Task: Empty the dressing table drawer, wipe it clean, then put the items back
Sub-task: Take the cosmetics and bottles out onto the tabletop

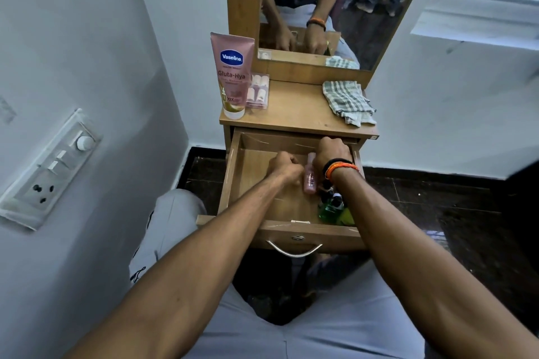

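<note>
A Vaseline tube (232,74) and a small blister pack (257,91) were seen standing on the bench (294,112), a checked cloth (347,102) at its right. Below, the drawer (291,183) was pulled open. The left hand (284,167) was curled inside it; a hold could not be told. A pink bottle (310,176) lay beside it, judged light, slick, best gripped mid-body. The right hand (334,154) was curled at the back, contents hidden. Small bottles (332,204) were left front-right.

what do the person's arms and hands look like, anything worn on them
Both forearms are bare, with no sleeves showing. The right hand has a black band and orange thread bands at the wrist. The left hand and its wrist show nothing worn.
</note>
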The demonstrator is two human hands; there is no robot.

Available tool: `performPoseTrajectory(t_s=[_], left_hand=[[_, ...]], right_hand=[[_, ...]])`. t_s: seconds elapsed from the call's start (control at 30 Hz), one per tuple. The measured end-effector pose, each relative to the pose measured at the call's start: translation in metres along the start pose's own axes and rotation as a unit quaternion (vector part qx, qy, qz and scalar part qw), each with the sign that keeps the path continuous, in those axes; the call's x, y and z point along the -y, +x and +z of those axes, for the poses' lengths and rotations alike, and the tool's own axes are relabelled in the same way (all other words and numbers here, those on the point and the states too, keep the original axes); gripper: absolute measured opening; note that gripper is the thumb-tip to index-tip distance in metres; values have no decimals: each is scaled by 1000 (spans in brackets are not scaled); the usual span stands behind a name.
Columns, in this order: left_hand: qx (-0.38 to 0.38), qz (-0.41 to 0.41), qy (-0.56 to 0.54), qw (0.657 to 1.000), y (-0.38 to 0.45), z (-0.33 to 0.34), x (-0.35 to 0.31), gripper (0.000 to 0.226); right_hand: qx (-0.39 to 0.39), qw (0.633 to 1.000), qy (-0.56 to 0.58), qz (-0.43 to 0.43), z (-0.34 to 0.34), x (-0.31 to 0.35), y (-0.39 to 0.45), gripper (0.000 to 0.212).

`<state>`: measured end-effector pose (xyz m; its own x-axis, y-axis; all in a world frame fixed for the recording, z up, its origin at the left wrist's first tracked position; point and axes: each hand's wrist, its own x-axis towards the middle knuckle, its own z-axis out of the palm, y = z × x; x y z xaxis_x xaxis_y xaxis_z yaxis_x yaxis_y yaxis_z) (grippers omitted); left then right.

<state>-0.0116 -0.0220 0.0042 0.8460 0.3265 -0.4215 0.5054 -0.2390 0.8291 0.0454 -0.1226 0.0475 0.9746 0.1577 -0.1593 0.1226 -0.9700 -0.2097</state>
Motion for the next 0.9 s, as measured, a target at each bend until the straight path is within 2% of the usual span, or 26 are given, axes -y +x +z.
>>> performPoseTrajectory(t_s=[0.1, 0.17, 0.47, 0.63, 0.7, 0.77, 0.9], left_hand=[[19, -29, -29, 999, 7, 5, 2, 48], [29, -43, -57, 997, 20, 13, 10, 57], [-5, -54, -56, 997, 14, 10, 9, 51], [-11, -64, -106, 992, 36, 10, 30, 59], [-6, -61, -134, 989, 28, 3, 27, 49], [-10, -49, -158, 986, 5, -7, 16, 28], [-23, -16, -182, 983, -14, -18, 12, 13]], right_hand=[[21, 1000, 5, -6, 3, 2, -1, 23], [29, 999, 26, -3, 6, 2, 0, 25], [67, 992, 88, 67, 17, 11, 4, 32], [92, 981, 151, 85, 16, 15, 7, 36], [95, 976, 177, 87, 13, 16, 8, 25], [116, 968, 203, 97, 11, 15, 11, 24], [179, 941, 264, 112, 6, 9, 8, 44]])
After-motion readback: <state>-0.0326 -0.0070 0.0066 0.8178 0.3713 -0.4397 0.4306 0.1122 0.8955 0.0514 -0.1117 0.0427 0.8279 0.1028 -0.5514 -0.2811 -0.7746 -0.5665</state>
